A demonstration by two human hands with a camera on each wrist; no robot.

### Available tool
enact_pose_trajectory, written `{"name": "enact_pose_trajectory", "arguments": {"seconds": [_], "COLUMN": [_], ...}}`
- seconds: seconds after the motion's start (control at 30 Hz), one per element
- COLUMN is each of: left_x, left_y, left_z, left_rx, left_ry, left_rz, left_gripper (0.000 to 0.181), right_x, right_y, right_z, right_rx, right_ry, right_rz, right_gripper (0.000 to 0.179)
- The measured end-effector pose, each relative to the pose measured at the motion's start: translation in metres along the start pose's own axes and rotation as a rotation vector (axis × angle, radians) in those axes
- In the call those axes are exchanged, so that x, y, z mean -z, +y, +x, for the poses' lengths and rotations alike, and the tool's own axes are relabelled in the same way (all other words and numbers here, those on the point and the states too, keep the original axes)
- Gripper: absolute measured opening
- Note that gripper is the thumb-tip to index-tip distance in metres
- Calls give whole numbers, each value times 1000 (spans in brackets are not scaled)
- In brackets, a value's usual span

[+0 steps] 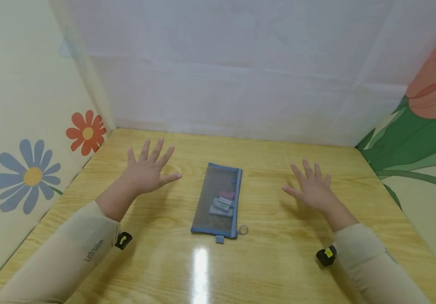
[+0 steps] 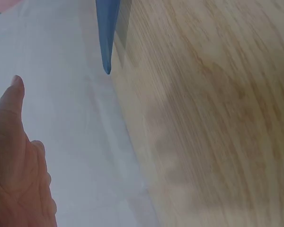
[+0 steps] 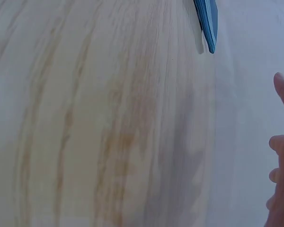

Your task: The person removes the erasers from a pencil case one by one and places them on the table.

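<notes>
A blue-edged mesh zipper pouch (image 1: pixel 212 194) lies flat on the wooden table, between the two hands. Through its mesh, several small pale and pink pieces show near the zipper side; their kind is hard to tell. A ring hangs at the zipper's near end. To the left of the pouch, the left hand (image 1: pixel 147 173) is held with fingers spread, touching nothing. On the other side, the right hand (image 1: pixel 310 190) also has its fingers spread and holds nothing. The left wrist view shows a corner of the pouch (image 2: pixel 108 33); another corner of the pouch (image 3: pixel 207 23) appears in the right wrist view.
The wooden table (image 1: pixel 271 261) ends at a white sheet (image 1: pixel 233 76) at the back. A flower-printed panel (image 1: pixel 31 105) stands along the left, and another printed panel (image 1: pixel 426 139) along the right. Black devices sit at both wrists.
</notes>
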State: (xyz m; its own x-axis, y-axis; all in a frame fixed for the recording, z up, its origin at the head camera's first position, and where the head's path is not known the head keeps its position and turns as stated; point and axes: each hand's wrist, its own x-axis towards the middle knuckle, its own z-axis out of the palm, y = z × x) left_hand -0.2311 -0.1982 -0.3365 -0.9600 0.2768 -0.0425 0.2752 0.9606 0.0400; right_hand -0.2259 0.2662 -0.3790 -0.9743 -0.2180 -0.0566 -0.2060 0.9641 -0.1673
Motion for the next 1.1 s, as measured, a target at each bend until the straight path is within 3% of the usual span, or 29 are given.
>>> {"name": "enact_pose_trajectory", "arguments": {"seconds": [0.47, 0.8, 1.1], "left_x": [0, -11, -20], "left_y": [13, 38, 70], "left_z": [5, 13, 21], "left_rx": [-20, -65, -156], "left_ry": [-4, -18, -20], "left_rz": [-19, -6, -32], "left_gripper": [92, 87, 88], "right_x": [0, 1, -1], "right_y": [-2, -6, -11], "right_z": [-1, -2, -1], "right_rx": [6, 30, 55], "right_ry": [17, 24, 30], "right_rz": [19, 21, 17], "right_gripper": [87, 91, 90]}}
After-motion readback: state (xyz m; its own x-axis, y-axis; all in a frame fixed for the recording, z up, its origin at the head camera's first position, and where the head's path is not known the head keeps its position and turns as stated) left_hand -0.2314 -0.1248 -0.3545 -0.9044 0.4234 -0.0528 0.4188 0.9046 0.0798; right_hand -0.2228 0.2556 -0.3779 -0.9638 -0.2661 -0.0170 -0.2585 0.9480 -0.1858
